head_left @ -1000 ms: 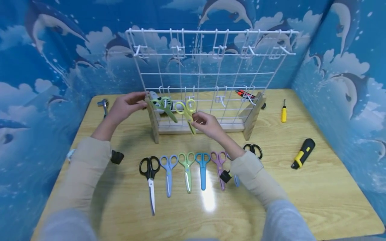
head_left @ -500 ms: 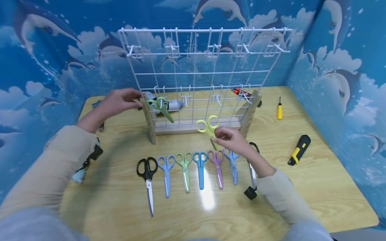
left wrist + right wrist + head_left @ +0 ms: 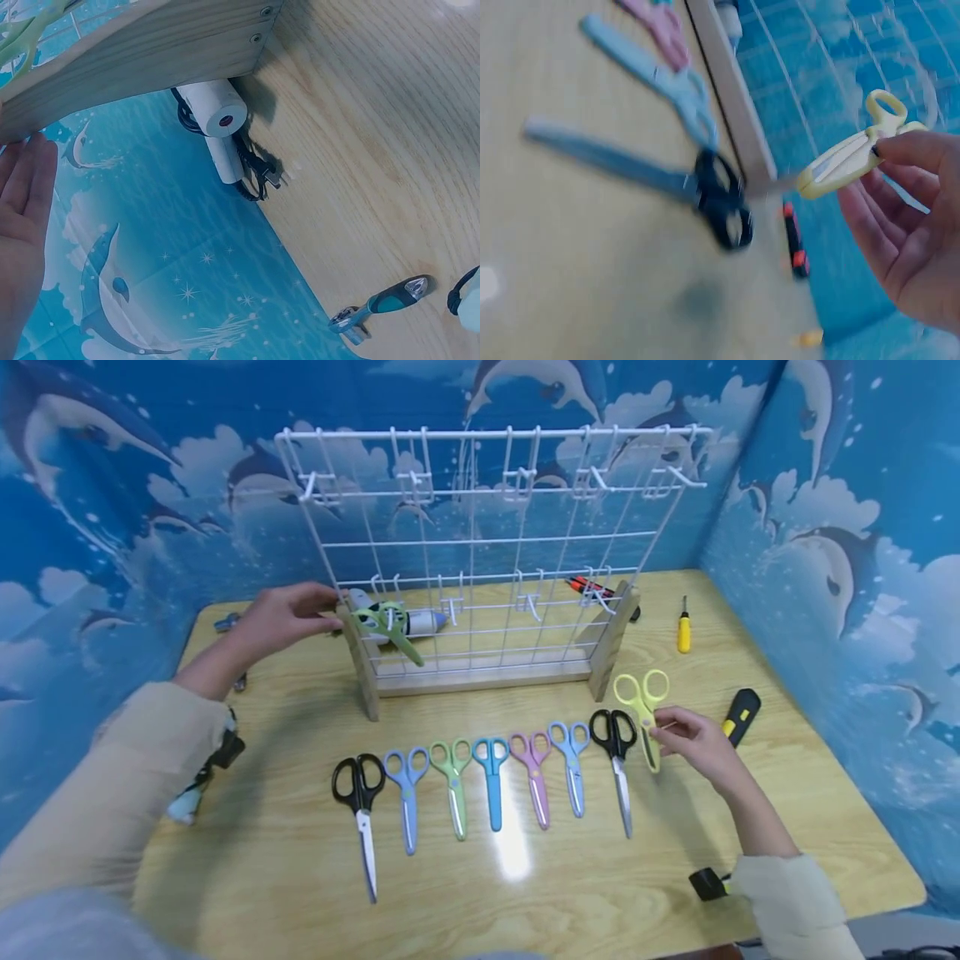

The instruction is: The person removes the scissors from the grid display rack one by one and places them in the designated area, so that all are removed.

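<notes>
My right hand [image 3: 701, 745] pinches yellow scissors [image 3: 643, 714] by the blades, handle loops up, at the right end of a row of scissors. In the right wrist view the thumb lies on the yellow scissors [image 3: 844, 161]. Beside them lie black-handled scissors [image 3: 617, 747]. My left hand [image 3: 281, 625] touches the wooden left post [image 3: 358, 660] of the white wire rack [image 3: 471, 539]. The left wrist view shows its fingers [image 3: 34, 180] straight against the post's edge. Green scissors [image 3: 393, 631] hang on a lower hook of that rack.
Across the table [image 3: 480, 893] runs the row: black [image 3: 360, 802], blue, green [image 3: 453, 785], teal, pink [image 3: 534, 772] and blue scissors. A yellow screwdriver [image 3: 684, 633] and utility knife [image 3: 741, 714] lie right. A corded white tool [image 3: 217, 112] lies behind the rack, a ratchet [image 3: 382, 306] to the left.
My right hand has carried the yellow scissors from in front of the rack's lower hooks to the right, past the row's end. The left hand stays at the post. The head view has shifted slightly.
</notes>
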Tool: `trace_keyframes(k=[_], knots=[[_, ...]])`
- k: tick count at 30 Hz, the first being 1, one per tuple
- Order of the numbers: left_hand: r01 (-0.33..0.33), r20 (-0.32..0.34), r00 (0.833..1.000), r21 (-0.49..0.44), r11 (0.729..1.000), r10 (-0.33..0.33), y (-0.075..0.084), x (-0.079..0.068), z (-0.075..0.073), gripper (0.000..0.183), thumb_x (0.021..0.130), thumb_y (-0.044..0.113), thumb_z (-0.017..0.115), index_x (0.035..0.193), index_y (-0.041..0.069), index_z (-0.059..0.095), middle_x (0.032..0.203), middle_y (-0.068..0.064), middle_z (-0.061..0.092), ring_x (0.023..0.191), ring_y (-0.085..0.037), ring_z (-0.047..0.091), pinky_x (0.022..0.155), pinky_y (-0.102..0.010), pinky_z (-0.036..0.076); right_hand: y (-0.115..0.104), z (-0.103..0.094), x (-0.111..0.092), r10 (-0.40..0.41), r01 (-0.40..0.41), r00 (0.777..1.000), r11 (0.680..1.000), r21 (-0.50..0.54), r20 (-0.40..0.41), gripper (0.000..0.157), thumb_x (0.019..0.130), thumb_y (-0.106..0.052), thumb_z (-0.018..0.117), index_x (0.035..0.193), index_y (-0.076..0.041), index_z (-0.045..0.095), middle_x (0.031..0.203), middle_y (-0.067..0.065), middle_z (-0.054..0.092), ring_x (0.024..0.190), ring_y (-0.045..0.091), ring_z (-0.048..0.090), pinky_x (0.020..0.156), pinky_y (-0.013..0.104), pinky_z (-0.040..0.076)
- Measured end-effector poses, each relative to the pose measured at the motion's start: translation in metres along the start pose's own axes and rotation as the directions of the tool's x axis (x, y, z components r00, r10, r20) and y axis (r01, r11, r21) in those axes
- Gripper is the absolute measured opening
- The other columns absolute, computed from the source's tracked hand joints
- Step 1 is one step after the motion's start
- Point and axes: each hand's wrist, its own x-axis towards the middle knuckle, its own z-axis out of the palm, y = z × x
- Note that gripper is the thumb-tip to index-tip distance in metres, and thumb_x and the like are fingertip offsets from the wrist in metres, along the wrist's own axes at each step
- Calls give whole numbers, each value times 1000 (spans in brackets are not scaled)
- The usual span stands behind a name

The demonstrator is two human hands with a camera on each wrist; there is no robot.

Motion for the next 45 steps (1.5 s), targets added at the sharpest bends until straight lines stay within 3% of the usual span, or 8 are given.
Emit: trace_keyframes(k=[3, 6, 9, 15, 25, 31, 38, 45], knots=[[1, -9, 1000, -5, 1000, -1, 0, -2, 0, 53, 77, 38, 57, 122, 11, 45, 119, -8, 49, 108, -22, 47, 84, -38, 45, 47, -12, -3, 94, -96, 993, 995, -32, -70, 40, 81, -32, 56, 113, -9, 50, 94, 5, 54, 77, 11, 57, 61, 28, 53], [3, -15, 1000, -18, 1000, -4, 1, -3, 0, 53, 77, 38, 57, 122, 11, 45, 118, -8, 49, 108, -21, 47, 84, -37, 45, 68, -15, -11, 185, -196, 974, 978, -73, -134, 50, 80, -39, 55, 115, -5, 48, 94, 5, 53, 73, 10, 58, 60, 28, 53], [5, -15, 1000, -26, 1000, -5, 2, -3, 1, 53, 77, 38, 57, 122, 12, 45, 118, -8, 49, 108, -21, 47, 84, -37, 45, 69, -12, -19, 268, -286, 950, 952, -108, -161, 55, 80, -41, 54, 117, -1, 46, 91, 3, 52, 67, 9, 58, 59, 27, 53], [-10, -35, 999, -9, 1000, 10, 0, -2, 3, 53, 77, 38, 57, 122, 11, 45, 118, -9, 49, 107, -22, 48, 84, -37, 45, 51, -5, -25, 368, -377, 919, 926, -36, -143, 53, 79, -29, 58, 117, 5, 44, 84, 1, 55, 63, 9, 57, 57, 27, 53], [-17, -59, 998, -7, 1000, 17, 0, -3, 6, 53, 78, 37, 57, 122, 11, 44, 119, -9, 48, 108, -23, 47, 85, -38, 44, 2, 8, -29, 345, -362, 928, 925, -118, -138, 39, 79, -12, 53, 107, 14, 46, 76, 6, 56, 55, 8, 54, 52, 22, 51], [-11, -56, 998, -16, 1000, 10, -1, -4, 6, 52, 78, 37, 56, 122, 12, 45, 119, -8, 48, 109, -23, 46, 86, -39, 43, -16, 13, -32, 293, -322, 946, 907, -271, -141, 32, 81, -7, 51, 105, 13, 49, 78, 16, 58, 56, 9, 54, 51, 22, 50], [-4, -61, 998, -10, 1000, 3, 0, -5, 5, 52, 78, 37, 56, 122, 10, 45, 119, -11, 48, 108, -24, 46, 85, -40, 44, -16, 19, -34, 125, -221, 969, 818, -532, -212, 28, 78, -8, 54, 102, 8, 56, 80, 18, 60, 66, 22, 56, 56, 31, 44], [0, -61, 998, -15, 1000, -1, -1, -4, 6, 51, 78, 38, 56, 122, 14, 45, 118, -8, 49, 107, -23, 47, 84, -39, 45, -20, 19, -35, 128, -248, 965, 721, -647, -227, 29, 80, -13, 50, 105, 0, 57, 82, 13, 59, 70, 26, 54, 49, 34, 40]])
